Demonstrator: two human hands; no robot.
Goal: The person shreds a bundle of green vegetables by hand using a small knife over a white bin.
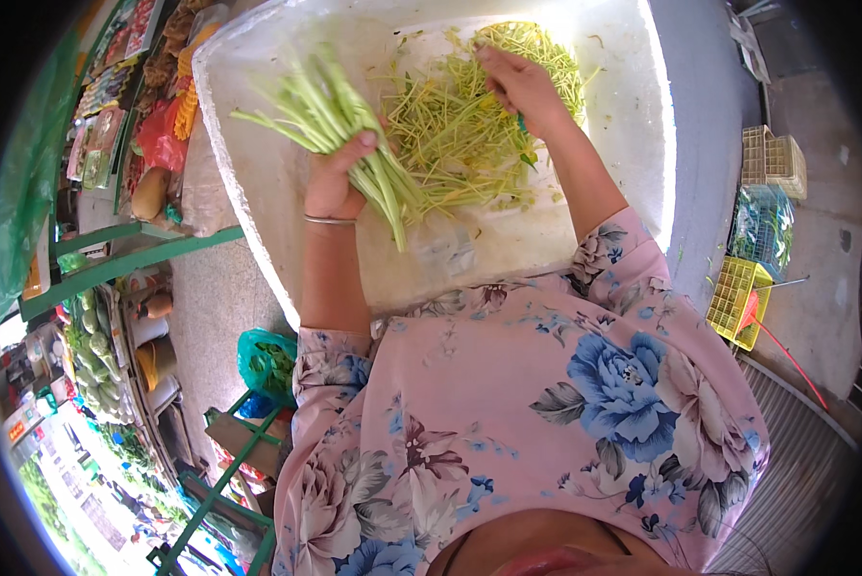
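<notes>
Over a white foam box (pixel 248 144), one person works with two bare hands. Left hand (pixel 338 178): fingers wrapped tight around one bundle of green stems (pixel 339 120), gripped near its middle. The bundle's long axis runs on a diagonal, from upper left, where the stem ends fan out over the box, down to lower right, where the other ends point toward the person's body. One thin metal bangle (pixel 329 220) circles the left wrist. Just right of the bundle, touching it, lies one loose heap of thin yellow-green trimmings (pixel 460 134), spread across the middle of the box without a common direction. Right hand (pixel 522 86): fingers curled down into the far part of the heap; what they pinch cannot be told. One green sliver shows under the palm. Both forearms emerge from pink flowered sleeves (pixel 623 259).
</notes>
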